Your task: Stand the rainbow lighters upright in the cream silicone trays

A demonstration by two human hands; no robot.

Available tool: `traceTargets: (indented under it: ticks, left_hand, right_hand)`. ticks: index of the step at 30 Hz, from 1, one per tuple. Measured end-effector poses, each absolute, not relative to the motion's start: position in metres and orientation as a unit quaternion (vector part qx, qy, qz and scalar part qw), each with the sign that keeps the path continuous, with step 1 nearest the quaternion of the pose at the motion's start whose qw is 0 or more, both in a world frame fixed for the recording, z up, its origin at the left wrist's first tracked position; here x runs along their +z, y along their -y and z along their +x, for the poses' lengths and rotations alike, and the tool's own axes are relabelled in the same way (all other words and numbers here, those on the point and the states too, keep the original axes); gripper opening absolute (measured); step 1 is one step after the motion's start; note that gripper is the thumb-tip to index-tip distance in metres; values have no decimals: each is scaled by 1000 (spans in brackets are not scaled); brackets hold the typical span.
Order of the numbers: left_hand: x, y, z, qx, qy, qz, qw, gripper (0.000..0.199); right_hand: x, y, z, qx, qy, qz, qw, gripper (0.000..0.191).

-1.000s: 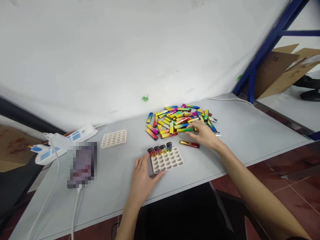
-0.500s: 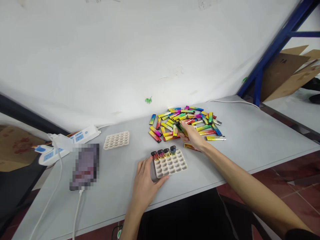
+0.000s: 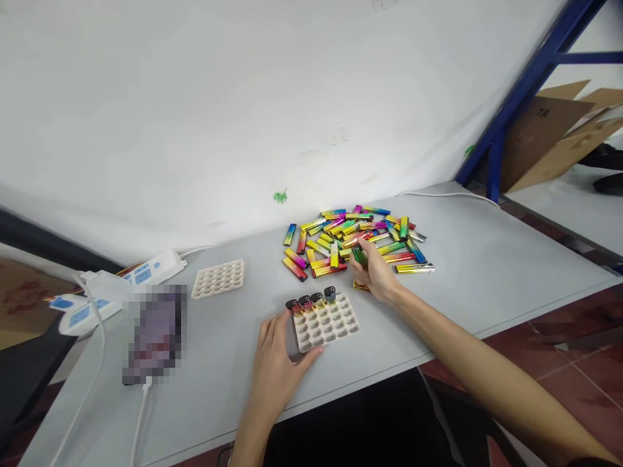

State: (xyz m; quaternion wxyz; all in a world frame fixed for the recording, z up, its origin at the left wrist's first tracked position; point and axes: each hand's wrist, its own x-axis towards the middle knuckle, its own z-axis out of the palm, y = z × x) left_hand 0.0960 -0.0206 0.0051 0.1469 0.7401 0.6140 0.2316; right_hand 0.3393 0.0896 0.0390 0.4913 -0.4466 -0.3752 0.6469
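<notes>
My left hand (image 3: 276, 363) is curled round the left side of a cream holed tray (image 3: 335, 322), with the thumb along its front edge and fingertips at its back left corner. Several shiny lighters stand upright in the tray's back row, black tops up; one is a blue lighter (image 3: 330, 296). Closed round a green lighter (image 3: 359, 254) with a dark end is my right hand (image 3: 377, 272), just above the front of the lighter pile (image 3: 350, 227). Part of a gold lighter (image 3: 359, 286) lies beneath that hand, the rest hidden.
A second cream tray (image 3: 218, 279) lies to the left with its holes showing. Further left are a white power strip (image 3: 160, 266), a blurred-out phone-like device (image 3: 158, 337) and a white charging cable (image 3: 141, 415). A white wall (image 3: 195, 130) bounds the table behind; a blue frame (image 3: 516, 97) stands right.
My right hand has drawn the green lighter slightly away from the pile, its fingers closing further round it. My left hand stays at the tray. The whole view has shifted slightly.
</notes>
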Motion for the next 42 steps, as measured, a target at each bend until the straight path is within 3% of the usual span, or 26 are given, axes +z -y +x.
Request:
traceTargets:
  ticks: [36, 42]
  left_hand:
    - [6, 21, 98, 228, -617, 740, 144, 73]
    - [7, 20, 98, 241, -619, 732, 152, 72]
  right_hand:
    - [37, -87, 338, 625, 370, -462, 508, 60]
    - [39, -86, 342, 535, 500, -435, 524, 44]
